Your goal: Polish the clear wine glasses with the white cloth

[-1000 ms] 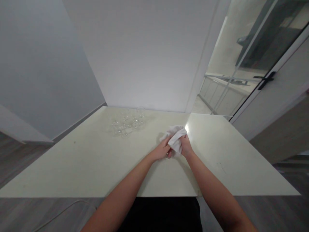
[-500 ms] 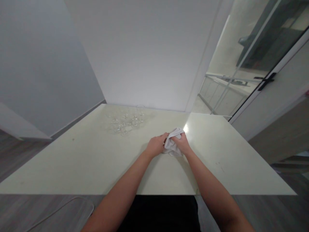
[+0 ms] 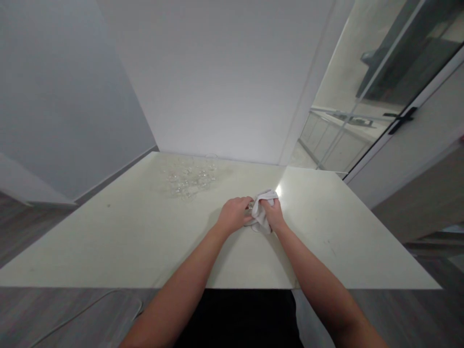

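Observation:
My two hands meet over the middle of a pale table (image 3: 126, 241). My right hand (image 3: 274, 214) is closed around a crumpled white cloth (image 3: 260, 210). My left hand (image 3: 234, 214) is curled beside it, fingers wrapped round something small that the cloth and fingers mostly hide; a clear rim shows under it. A cluster of several small clear glasses (image 3: 189, 180) stands farther back on the table, to the left of my hands.
A plain white wall rises behind the table. A glass sliding door with a black handle (image 3: 398, 120) stands at the right, with a kitchen counter beyond it. Wooden floor shows on both sides, and a white cable (image 3: 83, 314) lies on it at the lower left.
The cloth has been gathered from a loose spread into a tighter bundle. My left hand has closed more over the hidden thing beside it. Both hands have stayed in about the same spot.

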Tool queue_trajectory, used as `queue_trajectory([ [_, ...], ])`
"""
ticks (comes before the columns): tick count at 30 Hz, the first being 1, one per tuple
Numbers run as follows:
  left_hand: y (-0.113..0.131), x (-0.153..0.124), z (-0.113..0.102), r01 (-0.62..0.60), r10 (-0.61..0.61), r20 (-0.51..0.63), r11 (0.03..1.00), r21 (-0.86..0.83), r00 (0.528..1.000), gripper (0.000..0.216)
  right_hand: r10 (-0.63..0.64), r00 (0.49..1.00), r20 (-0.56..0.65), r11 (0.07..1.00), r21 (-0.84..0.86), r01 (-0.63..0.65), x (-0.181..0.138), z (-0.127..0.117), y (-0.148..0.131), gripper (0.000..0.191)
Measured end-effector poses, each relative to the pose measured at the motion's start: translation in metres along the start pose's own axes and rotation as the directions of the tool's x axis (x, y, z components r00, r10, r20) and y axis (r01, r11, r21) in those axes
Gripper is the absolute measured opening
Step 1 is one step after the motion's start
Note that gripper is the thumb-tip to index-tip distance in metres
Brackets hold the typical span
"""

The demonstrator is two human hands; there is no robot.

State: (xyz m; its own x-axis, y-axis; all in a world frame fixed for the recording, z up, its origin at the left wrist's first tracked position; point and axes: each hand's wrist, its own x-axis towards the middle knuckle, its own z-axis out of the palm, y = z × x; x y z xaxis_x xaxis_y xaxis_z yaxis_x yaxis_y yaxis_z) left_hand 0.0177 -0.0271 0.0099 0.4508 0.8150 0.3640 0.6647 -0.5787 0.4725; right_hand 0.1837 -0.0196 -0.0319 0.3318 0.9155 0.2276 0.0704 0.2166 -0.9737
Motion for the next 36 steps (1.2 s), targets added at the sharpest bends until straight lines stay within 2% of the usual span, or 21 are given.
queue_trajectory([
  [2,0.001,0.0,0.002,0.016,-0.017,0.024,0.999,0.044,1.0,0.029,0.008,1.0,0.005,1.0,0.013,-0.008,0.0,0.0,0.001,0.038],
  [3,0.0,0.001,0.002,0.048,-0.047,0.048,0.999,-0.02,0.998,0.026,-0.002,1.0,0.011,1.0,0.012,0.002,0.0,-0.001,0.0,0.038],
  [5,-0.003,0.002,0.001,0.162,-0.123,0.152,0.946,-0.28,0.981,0.018,-0.043,0.998,0.036,0.999,0.007,0.043,-0.003,-0.002,-0.005,0.038],
  [7,-0.006,0.002,0.0,0.313,-0.155,0.313,0.774,-0.55,0.937,0.017,-0.075,0.994,0.08,0.997,0.013,0.074,-0.005,-0.003,-0.01,0.038],
  [8,-0.007,0.002,-0.001,0.378,-0.152,0.382,0.675,-0.634,0.912,0.021,-0.083,0.991,0.104,0.996,0.023,0.081,-0.007,-0.004,-0.012,0.039],
  [10,-0.008,0.003,-0.002,0.448,-0.142,0.449,0.547,-0.707,0.882,0.028,-0.086,0.986,0.144,0.996,0.046,0.08,-0.008,-0.004,-0.015,0.04],
  [11,-0.008,0.003,-0.002,0.453,-0.147,0.45,0.533,-0.715,0.881,0.03,-0.085,0.985,0.152,0.995,0.055,0.078,-0.008,-0.004,-0.015,0.04],
  [13,-0.008,0.003,-0.001,0.413,-0.168,0.396,0.596,-0.689,0.903,0.031,-0.073,0.989,0.131,0.996,0.054,0.067,-0.007,-0.004,-0.013,0.04],
  [15,-0.006,0.003,0.001,0.295,-0.173,0.257,0.758,-0.582,0.951,0.03,-0.049,0.996,0.069,0.998,0.039,0.046,-0.005,-0.002,-0.011,0.041],
  [17,-0.003,0.002,0.003,0.139,-0.11,0.101,0.925,-0.353,0.989,0.031,-0.019,1.0,0.018,0.999,0.029,0.018,-0.003,-0.001,-0.008,0.041],
  [19,0.002,0.0,0.004,0.034,-0.032,0.03,0.996,-0.087,0.999,0.04,0.015,1.0,-0.003,1.0,0.014,-0.015,-0.002,-0.001,-0.006,0.041],
  [21,0.005,-0.002,0.005,0.01,-0.012,0.036,0.998,0.064,0.999,0.042,0.034,0.999,-0.027,0.999,-0.02,-0.035,-0.003,-0.001,-0.005,0.043],
  [23,0.005,-0.002,0.006,0.039,-0.041,0.051,0.998,0.041,0.998,0.035,0.026,0.998,-0.05,0.998,-0.047,-0.028,-0.004,-0.002,-0.006,0.044],
  [25,0.002,-0.001,0.007,0.094,-0.076,0.114,0.984,-0.153,0.99,0.026,-0.001,0.999,-0.038,0.999,-0.042,-0.001,-0.005,-0.003,-0.009,0.042],
  [28,-0.006,0.002,0.01,0.238,-0.084,0.317,0.84,-0.488,0.945,0.017,-0.047,0.999,0.02,0.999,-0.016,0.048,-0.005,-0.004,-0.011,0.038],
  [30,-0.009,0.003,0.011,0.301,-0.081,0.385,0.776,-0.555,0.919,0.016,-0.066,0.996,0.058,0.998,-0.005,0.066,-0.004,-0.004,-0.01,0.037],
  [32,-0.008,0.002,0.012,0.252,-0.096,0.321,0.834,-0.491,0.942,0.018,-0.063,0.997,0.054,0.998,0.016,0.062,-0.004,-0.003,-0.008,0.036],
  [34,-0.004,0.0,0.013,0.151,-0.096,0.193,0.943,-0.295,0.976,0.028,-0.055,0.998,0.01,0.998,0.041,0.054,-0.003,-0.001,-0.006,0.036],
  [36,0.003,-0.002,0.014,0.106,-0.098,0.115,0.993,-0.06,0.988,0.041,-0.053,0.998,-0.041,0.997,0.049,0.055,-0.003,0.0,-0.006,0.034],
])
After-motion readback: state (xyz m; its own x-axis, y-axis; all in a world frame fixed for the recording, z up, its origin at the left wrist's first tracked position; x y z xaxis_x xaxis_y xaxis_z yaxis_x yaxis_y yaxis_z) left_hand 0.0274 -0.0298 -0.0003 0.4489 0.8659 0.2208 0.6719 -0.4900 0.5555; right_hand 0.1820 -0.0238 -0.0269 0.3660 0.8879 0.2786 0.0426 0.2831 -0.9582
